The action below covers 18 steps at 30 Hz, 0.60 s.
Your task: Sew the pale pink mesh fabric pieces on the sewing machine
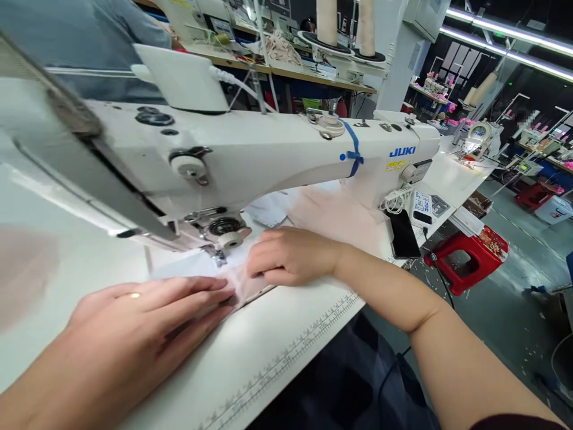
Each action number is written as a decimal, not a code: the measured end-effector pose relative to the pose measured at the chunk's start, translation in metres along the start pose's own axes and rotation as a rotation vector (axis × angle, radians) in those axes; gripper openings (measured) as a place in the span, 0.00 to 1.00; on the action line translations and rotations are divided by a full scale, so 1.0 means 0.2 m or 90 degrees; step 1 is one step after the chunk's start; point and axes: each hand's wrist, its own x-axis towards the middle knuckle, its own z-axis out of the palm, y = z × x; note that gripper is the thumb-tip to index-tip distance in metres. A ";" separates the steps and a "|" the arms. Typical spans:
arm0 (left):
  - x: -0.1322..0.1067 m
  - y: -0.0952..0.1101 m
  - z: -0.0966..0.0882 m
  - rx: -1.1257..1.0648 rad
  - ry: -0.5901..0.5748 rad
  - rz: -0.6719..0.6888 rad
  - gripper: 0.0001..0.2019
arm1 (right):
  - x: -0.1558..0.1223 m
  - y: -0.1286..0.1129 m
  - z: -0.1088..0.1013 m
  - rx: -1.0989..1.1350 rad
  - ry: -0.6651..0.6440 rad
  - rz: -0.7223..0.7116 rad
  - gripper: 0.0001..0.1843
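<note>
A white JUKI sewing machine [268, 155] stands across the white table [277, 352]. Pale pink fabric [239, 280] lies under its presser foot [218, 255]. My left hand [147, 316] lies flat on the table with fingers stretched out, fingertips pressing the near edge of the fabric. My right hand [290, 257] rests just right of the needle, fingers curled down onto the same fabric. More pink fabric [340, 218] is heaped behind the right hand, under the machine's arm.
A black phone [404, 234] and a small white control box [423, 209] sit at the table's right end. A red plastic stool [468, 257] stands on the floor beyond. A person in a blue top [89, 36] sits behind the machine. Thread cones [347, 24] stand further back.
</note>
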 end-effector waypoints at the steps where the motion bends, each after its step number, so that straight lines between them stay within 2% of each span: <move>1: 0.01 0.02 0.00 0.003 0.008 -0.015 0.15 | 0.05 0.03 0.00 0.009 0.014 0.004 0.25; 4: 0.03 0.08 -0.03 0.028 -0.002 -0.034 0.20 | 0.16 0.08 0.02 0.057 0.073 0.019 0.26; 5: 0.04 0.11 -0.05 0.036 -0.046 -0.032 0.20 | 0.19 0.08 0.02 0.076 0.090 0.014 0.25; 7: 0.06 0.15 -0.08 0.038 -0.117 -0.093 0.19 | 0.21 0.09 0.05 0.143 0.133 0.010 0.24; 9: 0.07 0.17 -0.10 -0.002 -0.157 -0.113 0.16 | 0.21 0.09 0.08 0.338 0.210 0.062 0.21; 11: 0.08 0.19 -0.11 -0.029 -0.146 -0.144 0.13 | 0.21 0.09 0.12 0.491 0.274 0.084 0.18; 18: 0.08 0.21 -0.11 -0.030 -0.173 -0.153 0.11 | 0.20 0.06 0.15 0.541 0.359 0.073 0.17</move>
